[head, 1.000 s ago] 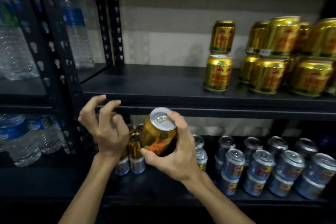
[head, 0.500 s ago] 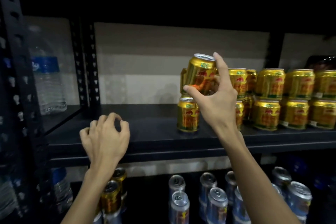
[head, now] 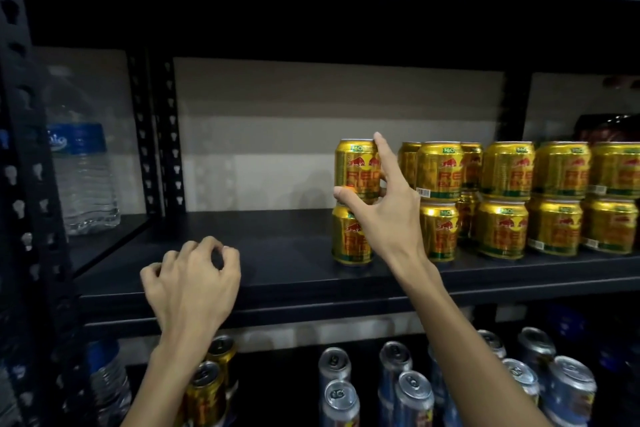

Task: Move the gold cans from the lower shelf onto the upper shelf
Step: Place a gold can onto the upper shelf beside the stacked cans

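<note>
My right hand (head: 384, 215) holds a gold can (head: 355, 170) that stands on top of another gold can (head: 349, 236) on the black upper shelf (head: 277, 253). The thumb lies on the can's lower front and the index finger reaches its top rim. Right of this pair, several more gold cans (head: 505, 198) stand stacked two high. Two gold cans (head: 207, 392) show on the lower shelf, partly hidden behind my left wrist. My left hand (head: 194, 284) hovers in front of the upper shelf's edge, fingers loosely curled and holding nothing.
Several silver-blue cans (head: 412, 392) fill the lower shelf to the right of the gold ones. A water bottle (head: 83, 177) stands in the bay to the left, with more bottles (head: 107, 385) below it. A black perforated post (head: 20, 184) runs down the left side.
My right hand lifted the gold can from the lower shelf and set it upright on the leftmost can of the upper shelf. My left hand rose to the upper shelf's edge.
</note>
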